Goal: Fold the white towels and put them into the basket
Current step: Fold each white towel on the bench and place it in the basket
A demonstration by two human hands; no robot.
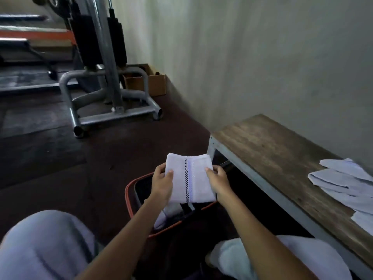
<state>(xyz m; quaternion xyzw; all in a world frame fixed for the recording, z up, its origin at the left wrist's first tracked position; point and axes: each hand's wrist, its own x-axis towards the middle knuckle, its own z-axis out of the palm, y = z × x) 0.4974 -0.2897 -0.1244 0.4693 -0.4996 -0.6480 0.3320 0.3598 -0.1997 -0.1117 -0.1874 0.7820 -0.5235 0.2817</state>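
Folded towel (190, 177): white, with a dark checked stripe down its middle, held flat in the air directly above the basket (129, 196). Left hand (161, 183): closed on the towel's left edge, thumb on top. Right hand (217, 182): closed on the right edge, thumb on top. Basket: dark, orange-rimmed, on the floor between the person's knees, white cloth visible inside. Counter (268, 158): wooden top, pale metal frame, to the right against the wall. Loose towels (347, 184): white, unfolded, piled on the counter's near right end. Gym machine (107, 77): grey steel frame, standing further back on the left.
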